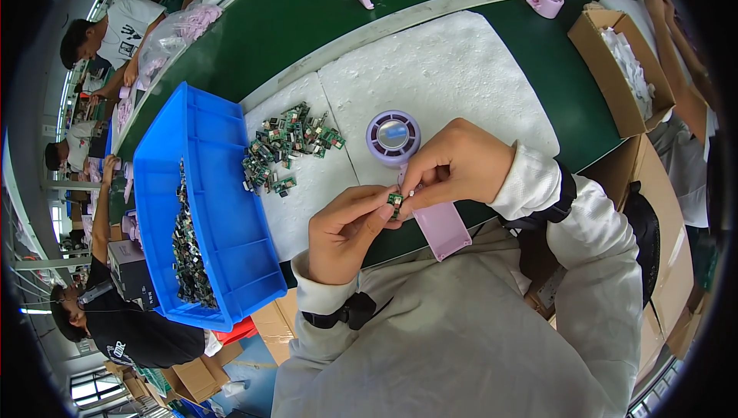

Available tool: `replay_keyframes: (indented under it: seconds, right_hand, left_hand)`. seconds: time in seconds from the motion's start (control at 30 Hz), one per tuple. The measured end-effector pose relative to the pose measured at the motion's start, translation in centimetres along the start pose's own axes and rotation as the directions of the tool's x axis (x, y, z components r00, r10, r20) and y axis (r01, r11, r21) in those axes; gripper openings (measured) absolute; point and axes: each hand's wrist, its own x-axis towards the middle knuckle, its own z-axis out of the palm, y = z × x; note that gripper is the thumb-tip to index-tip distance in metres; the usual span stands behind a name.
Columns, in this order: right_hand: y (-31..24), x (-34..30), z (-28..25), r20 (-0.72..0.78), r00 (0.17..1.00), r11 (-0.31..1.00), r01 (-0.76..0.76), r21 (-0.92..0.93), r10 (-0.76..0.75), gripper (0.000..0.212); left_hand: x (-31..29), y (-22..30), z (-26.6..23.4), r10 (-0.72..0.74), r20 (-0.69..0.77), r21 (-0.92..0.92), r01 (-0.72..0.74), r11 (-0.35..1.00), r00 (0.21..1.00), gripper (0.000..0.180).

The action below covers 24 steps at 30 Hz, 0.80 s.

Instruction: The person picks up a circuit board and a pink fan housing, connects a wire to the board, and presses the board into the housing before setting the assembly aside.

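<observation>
Circuit boards [189, 255] inside blue bin [234, 226]

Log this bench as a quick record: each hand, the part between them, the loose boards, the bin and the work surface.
Left hand: pinching a small green circuit board
Right hand: fingertips beside that board; grip unclear
Near hands: round purple head, pink handle piece
Loose boards: piled right of the bin
Blue bin: holds more boards
Surface: white sheet on green bench

Green circuit board [395, 200] in left hand [343, 230]
</observation>
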Motion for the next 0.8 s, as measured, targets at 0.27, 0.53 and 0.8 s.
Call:
replay_keyframes:
  seconds: [0.27, 0.53, 0.8]
  right_hand:
    - [0.3, -0.4, 0.4, -0.054, 0.998, 0.999, 0.019, 0.04, -0.017, 0.014]
    - [0.5, -0.5, 1.0, -0.095, 0.995, 0.999, 0.044, 0.016, -0.042, 0.015]
    - [0.7, -0.1, 0.7, -0.059, 0.997, 0.999, 0.042, 0.01, -0.041, 0.015]
  left_hand:
    - [-0.4, -0.4, 0.1, 0.016, 0.029, -0.07, -0.014, 0.997, 0.999, 0.03]
    - [-0.8, -0.2, 0.5, 0.014, 0.0, -0.061, -0.014, 0.998, 1.0, 0.03]
    - [-0.3, 0.1, 0.0, 0.0, 0.021, -0.009, 0.0, 1.0, 1.0, 0.029]
